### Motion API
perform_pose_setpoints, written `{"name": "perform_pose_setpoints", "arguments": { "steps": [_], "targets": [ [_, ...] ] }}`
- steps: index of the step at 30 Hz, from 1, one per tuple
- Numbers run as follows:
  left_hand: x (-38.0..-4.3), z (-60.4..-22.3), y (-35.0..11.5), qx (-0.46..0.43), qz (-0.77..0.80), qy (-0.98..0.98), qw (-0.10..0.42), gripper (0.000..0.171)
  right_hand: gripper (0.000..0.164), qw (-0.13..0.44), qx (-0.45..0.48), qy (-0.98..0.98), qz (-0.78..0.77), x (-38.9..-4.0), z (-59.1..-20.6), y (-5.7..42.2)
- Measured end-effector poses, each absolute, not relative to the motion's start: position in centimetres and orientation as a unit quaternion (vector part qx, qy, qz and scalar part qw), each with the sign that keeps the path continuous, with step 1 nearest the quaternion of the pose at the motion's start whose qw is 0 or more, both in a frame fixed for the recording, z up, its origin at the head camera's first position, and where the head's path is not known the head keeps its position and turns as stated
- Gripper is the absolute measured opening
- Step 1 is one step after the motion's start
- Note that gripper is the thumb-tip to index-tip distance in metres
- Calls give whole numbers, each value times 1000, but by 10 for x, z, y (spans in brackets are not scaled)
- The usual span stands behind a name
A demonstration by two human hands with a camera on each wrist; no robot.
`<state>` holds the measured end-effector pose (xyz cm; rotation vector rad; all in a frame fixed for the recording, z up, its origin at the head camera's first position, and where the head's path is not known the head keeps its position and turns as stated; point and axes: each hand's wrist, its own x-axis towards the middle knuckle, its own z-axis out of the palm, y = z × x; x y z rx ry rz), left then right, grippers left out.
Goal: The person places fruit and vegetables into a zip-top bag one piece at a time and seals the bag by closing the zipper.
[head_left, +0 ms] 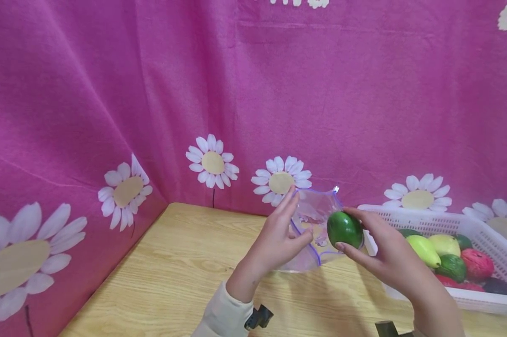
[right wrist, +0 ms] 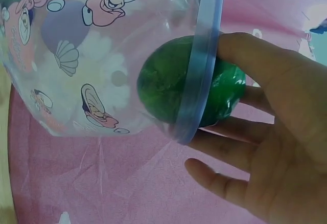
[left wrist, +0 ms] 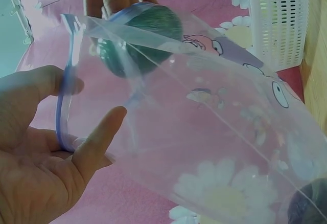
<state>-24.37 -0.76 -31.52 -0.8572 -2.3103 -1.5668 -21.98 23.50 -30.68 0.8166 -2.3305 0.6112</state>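
A clear zip-top bag [head_left: 308, 206] with cartoon prints and a blue-purple zip edge stands over the table, its mouth spread. My left hand [head_left: 274, 238] is at that mouth, the rim passing between its thumb and fingers; the thumb points inward. My right hand [head_left: 384, 248] grips a glossy dark green oval fruit [head_left: 345, 229] from its right side. In the right wrist view the fruit [right wrist: 173, 81] is partly past the zip edge, behind the clear plastic. A dark round thing [left wrist: 309, 203] shows at the bag's lower end in the left wrist view.
A white plastic basket [head_left: 481, 299] at the right holds several fruits, among them a yellow-green one [head_left: 423, 250], a rough green one [head_left: 451, 267] and a red one [head_left: 476, 264]. A pink cloth [head_left: 363, 117] with daisies hangs behind the wooden table [head_left: 165, 276].
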Motion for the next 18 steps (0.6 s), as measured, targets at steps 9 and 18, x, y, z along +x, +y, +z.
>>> {"name": "perform_pose_setpoints", "arguments": {
  "steps": [9,18],
  "targets": [
    [-244,-315,-7,-302,-524,-787,121,77,75,272,293,-888,226,-220,-308,237],
    [-241,-316,-7,-299,-539,-780,107,76,72,282,311,-881,216,-223,-311,239]
  ]
}}
